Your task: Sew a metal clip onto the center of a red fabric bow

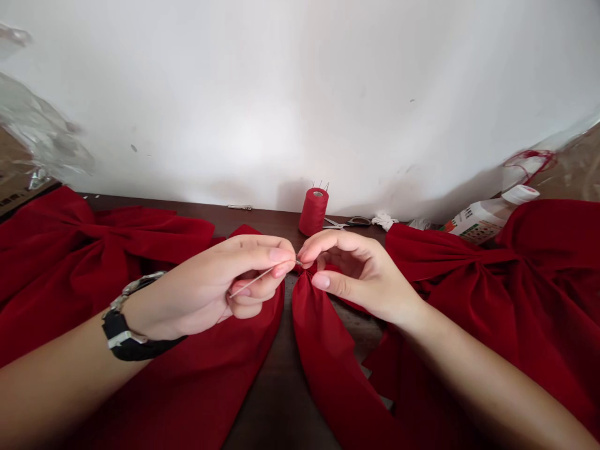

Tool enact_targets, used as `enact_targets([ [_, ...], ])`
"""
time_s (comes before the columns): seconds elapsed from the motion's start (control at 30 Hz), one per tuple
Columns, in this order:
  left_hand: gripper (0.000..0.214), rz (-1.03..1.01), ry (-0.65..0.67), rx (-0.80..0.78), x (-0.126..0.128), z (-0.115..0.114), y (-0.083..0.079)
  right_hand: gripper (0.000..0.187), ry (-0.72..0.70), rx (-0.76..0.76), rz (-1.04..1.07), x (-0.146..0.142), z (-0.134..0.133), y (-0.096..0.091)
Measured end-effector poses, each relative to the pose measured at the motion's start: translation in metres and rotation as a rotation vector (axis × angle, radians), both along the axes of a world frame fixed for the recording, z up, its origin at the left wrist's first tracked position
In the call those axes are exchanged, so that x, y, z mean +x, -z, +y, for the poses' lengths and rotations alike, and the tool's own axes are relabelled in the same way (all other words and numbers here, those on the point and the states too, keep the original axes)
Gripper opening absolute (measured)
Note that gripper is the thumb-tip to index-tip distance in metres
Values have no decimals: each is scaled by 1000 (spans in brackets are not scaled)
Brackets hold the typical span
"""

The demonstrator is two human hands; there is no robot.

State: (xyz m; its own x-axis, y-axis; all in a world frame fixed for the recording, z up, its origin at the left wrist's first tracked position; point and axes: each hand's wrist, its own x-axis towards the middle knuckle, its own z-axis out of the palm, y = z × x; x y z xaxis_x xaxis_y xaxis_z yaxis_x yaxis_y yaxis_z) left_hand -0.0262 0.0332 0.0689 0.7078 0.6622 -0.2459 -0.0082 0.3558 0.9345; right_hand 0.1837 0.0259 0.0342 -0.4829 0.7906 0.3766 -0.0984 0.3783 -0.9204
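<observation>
My left hand (234, 272) is closed, thumb and fingers pinching a thin, pale needle (250, 284) that slants from the palm to the fingertips. The needle's far end reaches the gathered middle of a red fabric bow (323, 337). My right hand (363, 269) is curled around that gather, with thumb and forefinger at the cloth; the exact grip is partly hidden. Two red tails hang from the gather toward me, one on each side of a dark gap. A black-strapped watch (126, 334) is on my left wrist.
A red thread spool (314, 211) with needles in its top stands by the wall. Beside it lie scissors (359, 222); a metal clip (240, 207) lies further left. More red bows (94, 234) cover both sides. A white bottle (487, 215) leans at right.
</observation>
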Motion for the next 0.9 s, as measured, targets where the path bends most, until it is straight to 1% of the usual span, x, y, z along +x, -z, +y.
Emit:
enact_targets([
  [0.07,32,40,4,49,2,0,3,20,9,-36,-40,-4,-5,-1],
  [0.13,28,93,6,134,3,2,4,14,4,-54,-103,-5,-6,-1],
  [0.17,27,129,7,197,2,3,4,10,-6,-62,-130,-5,-5,-2],
  [0.2,26,171,6,273,0,5,2,11,-22,-75,-149,-4,-3,-1],
  [0.27,25,272,8,432,-6,11,-3,18,-49,-112,-144,0,2,0],
  [0.33,25,378,22,550,-13,19,-10,22,-65,-153,-105,4,8,3],
  [0.43,26,483,101,653,-24,33,-15,22,-104,-236,-70,6,15,11],
  [0.53,23,554,155,729,-30,46,-10,22,-187,-347,-78,6,22,22],
  [0.6,23,585,169,773,-32,53,-5,22,-208,-386,-77,7,27,28],
  [0.67,22,601,187,802,-35,57,-2,22,-193,-373,-80,9,31,30],
  [0.73,22,610,187,820,-39,57,-4,22,-167,-322,-96,13,33,26],
  [0.9,24,618,163,846,-46,43,-21,26,-126,-147,-175,20,26,2],
])
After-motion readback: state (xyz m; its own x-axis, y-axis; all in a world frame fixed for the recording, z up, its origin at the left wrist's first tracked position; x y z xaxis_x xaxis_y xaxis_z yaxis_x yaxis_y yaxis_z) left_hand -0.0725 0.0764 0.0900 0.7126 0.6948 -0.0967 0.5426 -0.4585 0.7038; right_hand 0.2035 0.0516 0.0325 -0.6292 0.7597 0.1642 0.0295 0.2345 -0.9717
